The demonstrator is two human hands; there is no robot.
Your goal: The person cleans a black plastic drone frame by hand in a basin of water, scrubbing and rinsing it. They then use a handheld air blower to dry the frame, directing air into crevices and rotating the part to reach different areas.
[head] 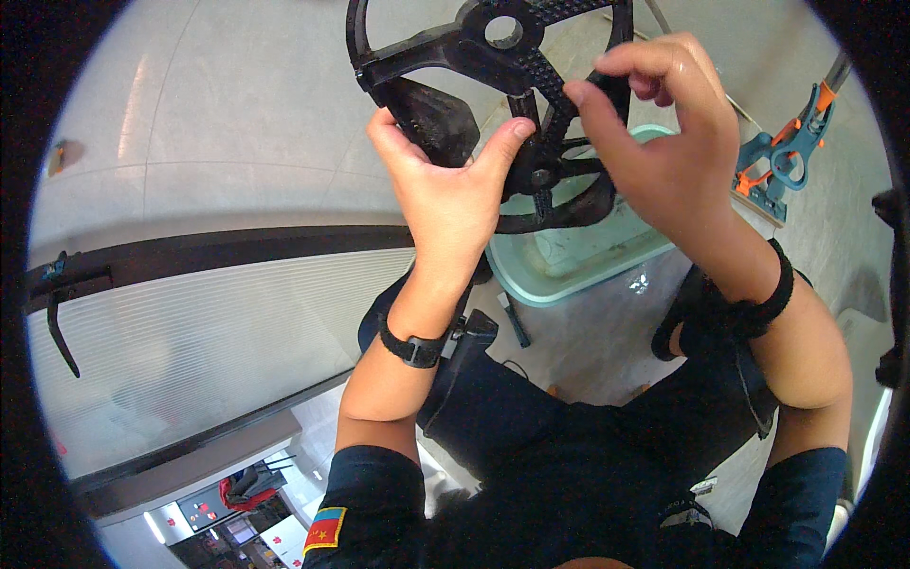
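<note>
A black plastic round frame (455, 53) with spokes, a ringed hub hole and an outer rim fills the top middle of the view. My left hand (448, 178) grips it from below, thumb on a spoke and fingers around a dark flat part. At its right side is my right hand (661, 121), thumb and index finger apart near the rim; nothing shows between them. Below the frame, on the floor, stands a pale green plastic tub (576, 274), partly hidden by the frame and my right hand.
A ribbed glass door (213, 341) with a black handle (62, 334) stands at the left. A teal and orange mop head (789, 153) is at the right. A dark, narrow tool (515, 320) and a crumpled clear piece (639, 283) lie by the tub.
</note>
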